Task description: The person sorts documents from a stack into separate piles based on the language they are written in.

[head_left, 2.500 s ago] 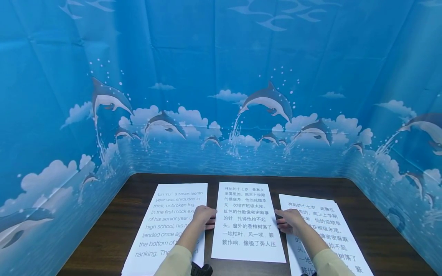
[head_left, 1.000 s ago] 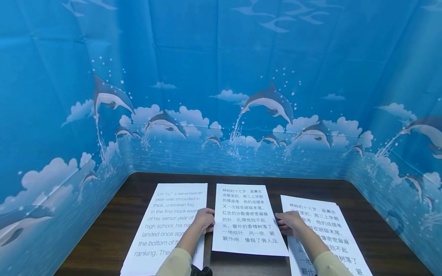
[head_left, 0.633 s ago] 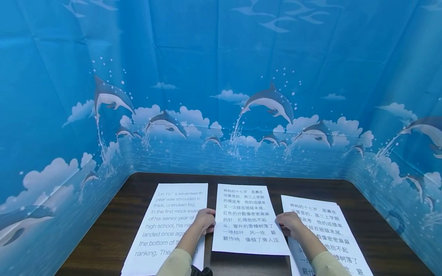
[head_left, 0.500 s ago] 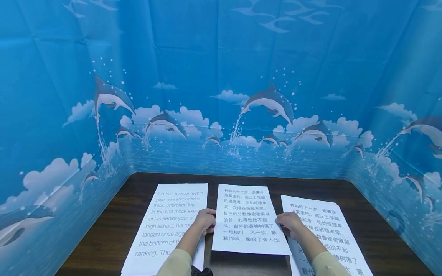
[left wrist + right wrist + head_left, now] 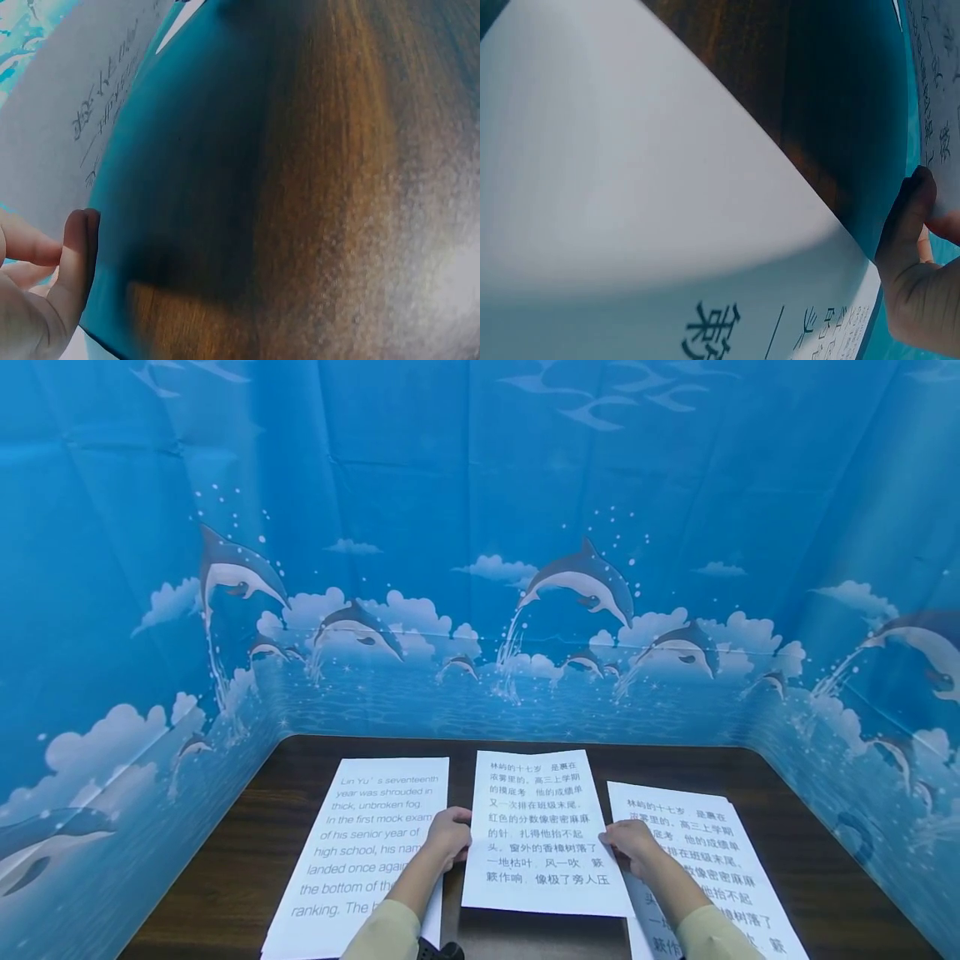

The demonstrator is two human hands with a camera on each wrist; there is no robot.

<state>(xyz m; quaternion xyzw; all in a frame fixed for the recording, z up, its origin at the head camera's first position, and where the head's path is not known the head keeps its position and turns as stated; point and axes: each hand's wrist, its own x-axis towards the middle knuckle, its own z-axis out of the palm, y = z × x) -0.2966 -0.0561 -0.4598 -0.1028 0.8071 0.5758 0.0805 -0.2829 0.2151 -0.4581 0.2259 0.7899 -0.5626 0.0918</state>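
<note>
In the head view a white sheet of paper printed with Chinese text is held up between both hands, over the middle of the table. My left hand pinches its left edge between thumb and fingers. At the opposite edge my right hand pinches it too. Both wrist views show the sheet standing off the dark wood, with the left thumb and the right thumb against its near side. The fingers behind the sheet are partly hidden.
To the left lies a stack of sheets with English text, partly under my left forearm. On the right, another stack carries Chinese text, my right forearm crossing it. A blue dolphin-print curtain surrounds the dark wooden table.
The sheet's near edge has come up off its lower position of 2.5 s ago. Since half a second ago its far edge has risen slightly. Both hands keep their pinch.
</note>
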